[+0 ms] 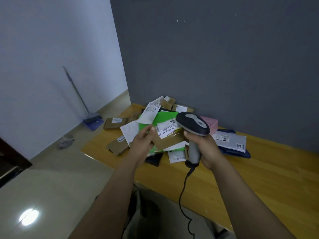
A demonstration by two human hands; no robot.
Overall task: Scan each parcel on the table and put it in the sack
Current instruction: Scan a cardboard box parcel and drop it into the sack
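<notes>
Bare wood of the table point(259, 178) is showing in front of and to the right of the parcel pile point(150, 116), which is crowding the far-left corner against the grey wall point(224, 66). The scanner's cable point(183, 195) is dropping past the near edge and out of frame. The scanner point(193, 125) is partly covering the label on the brown parcel point(170, 141). The left hand point(143, 140) is gripping that parcel's left end above the pile, thumb on top. The right hand point(205, 149) is wrapping its fingers round the scanner's handle, holding its head just over the label.
</notes>
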